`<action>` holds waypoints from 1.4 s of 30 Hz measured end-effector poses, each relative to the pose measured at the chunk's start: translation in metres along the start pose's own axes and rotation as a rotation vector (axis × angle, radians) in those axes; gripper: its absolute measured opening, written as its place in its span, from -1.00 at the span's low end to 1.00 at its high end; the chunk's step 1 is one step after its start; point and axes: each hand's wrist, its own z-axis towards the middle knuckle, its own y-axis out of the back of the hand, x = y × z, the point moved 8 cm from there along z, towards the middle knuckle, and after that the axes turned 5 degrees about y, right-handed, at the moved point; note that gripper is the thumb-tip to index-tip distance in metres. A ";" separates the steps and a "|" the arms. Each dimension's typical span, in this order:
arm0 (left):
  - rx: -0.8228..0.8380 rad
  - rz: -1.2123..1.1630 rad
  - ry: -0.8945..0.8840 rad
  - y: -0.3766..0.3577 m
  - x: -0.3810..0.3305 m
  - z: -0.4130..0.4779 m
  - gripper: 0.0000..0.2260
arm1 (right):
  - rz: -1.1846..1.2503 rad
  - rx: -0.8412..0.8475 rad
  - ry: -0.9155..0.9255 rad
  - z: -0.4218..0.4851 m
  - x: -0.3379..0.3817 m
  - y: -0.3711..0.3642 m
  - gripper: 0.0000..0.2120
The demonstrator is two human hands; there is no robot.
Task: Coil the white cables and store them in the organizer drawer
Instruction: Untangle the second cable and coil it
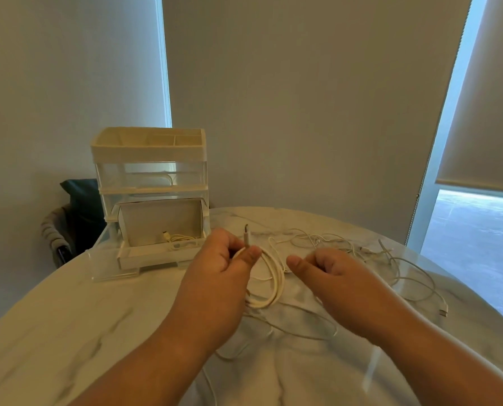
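left hand [224, 259], fingers pinching a coiled white cable [273, 288] above the counter [68, 332]; right hand [332, 271], fingers curled, grasp cannot be told; organizer drawer [150, 257] open.

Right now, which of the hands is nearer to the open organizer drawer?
Left. The left hand, gripping the coiled cable, is just beside the open drawer's front right corner; the right hand is farther right, by the loose cables.

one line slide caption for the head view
Left hand holds a coiled white cable beside the open organizer drawer, loose cables spread on the marble table
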 end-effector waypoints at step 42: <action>-0.081 -0.058 0.055 -0.010 0.016 -0.002 -0.89 | 0.825 0.224 -0.255 -0.014 0.003 -0.060 -0.67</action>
